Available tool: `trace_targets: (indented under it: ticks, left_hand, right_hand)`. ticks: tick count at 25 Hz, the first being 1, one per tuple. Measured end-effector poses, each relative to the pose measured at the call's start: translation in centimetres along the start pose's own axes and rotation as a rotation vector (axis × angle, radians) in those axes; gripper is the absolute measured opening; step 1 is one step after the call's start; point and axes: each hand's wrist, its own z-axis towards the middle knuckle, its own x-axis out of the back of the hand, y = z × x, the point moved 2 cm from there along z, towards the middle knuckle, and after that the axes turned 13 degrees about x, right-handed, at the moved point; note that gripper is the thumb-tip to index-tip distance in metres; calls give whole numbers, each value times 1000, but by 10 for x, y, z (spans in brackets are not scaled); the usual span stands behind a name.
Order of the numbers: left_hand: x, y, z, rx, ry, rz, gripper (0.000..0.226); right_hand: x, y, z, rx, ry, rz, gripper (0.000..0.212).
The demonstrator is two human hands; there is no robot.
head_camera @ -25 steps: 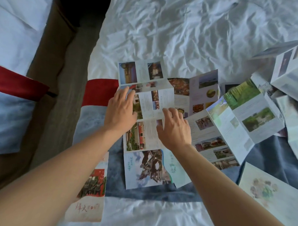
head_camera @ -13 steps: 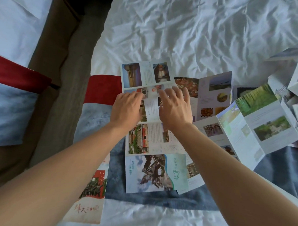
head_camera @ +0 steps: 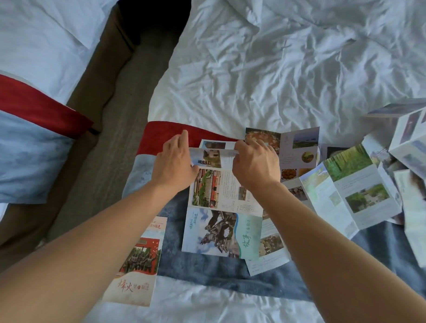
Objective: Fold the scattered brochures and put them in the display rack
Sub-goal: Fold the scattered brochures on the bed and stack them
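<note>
A long unfolded brochure (head_camera: 220, 193) lies lengthwise on the bed in front of me, its cover panel with a horse statue nearest me. My left hand (head_camera: 174, 163) and my right hand (head_camera: 255, 162) both pinch its far panel, which is lifted and bent back toward me over the panel below. A folded red-and-cream brochure (head_camera: 136, 262) lies by my left forearm. Several more open brochures (head_camera: 351, 190) are scattered at the right. No display rack is in view.
The bed has a rumpled white sheet (head_camera: 283, 67) and a runner of red, pale blue and dark blue (head_camera: 203, 269). Brown carpet (head_camera: 106, 138) separates it from a second bed (head_camera: 29, 58) at the left. Stacked brochures (head_camera: 415, 144) pile up at the far right edge.
Both hands slid from pressing the middle panels up to the far end. They took hold of the far panel and lifted it, folding it back toward me.
</note>
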Motion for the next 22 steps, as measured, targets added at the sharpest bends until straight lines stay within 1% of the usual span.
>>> trace_targets:
  ticks: [5,6,7,8,9,10,11,12,15,17,18,19,20,22]
  left_hand:
    - [32,-2,-17,166,-88,-120,95]
    - [37,-4,-19,192,-134,-133,92]
    - [40,-5,-21,214,-214,-143,88]
    - [40,-7,-25,233,-318,-151,82]
    - [40,-9,-29,249,-430,-158,70]
    - [38,-11,-34,261,-530,-165,53]
    - [36,-12,-40,266,-598,-176,37]
    - [33,-15,-46,267,-630,-189,28]
    - [31,-20,-57,286,-605,-276,17]
    - [34,-24,-60,326,-558,-402,10]
    - [38,-24,-60,348,-529,-485,10]
    - [44,-23,-61,369,-501,-576,14]
    - [50,-22,-60,387,-470,-658,25]
    - [63,-18,-60,384,-396,-741,56]
  right_hand:
    - [55,-7,-16,-27,96,12,14]
    - [65,-7,-17,-45,109,10,18]
    - [75,-7,-19,-61,120,8,22]
    - [83,-7,-21,-74,135,10,24]
    - [90,-7,-24,-91,155,19,25]
    - [95,-8,-27,-114,186,37,25]
    - [99,-7,-30,-137,221,62,27]
    - [102,-8,-34,-154,244,87,30]
    - [100,-9,-47,-200,185,116,41]
    - [93,-14,-55,-205,130,110,41]
    - [89,-19,-59,-195,103,117,40]
    - [83,-23,-62,-182,64,127,39]
    - [78,-29,-64,-169,14,142,39]
    - [68,-39,-67,-153,-85,193,40]
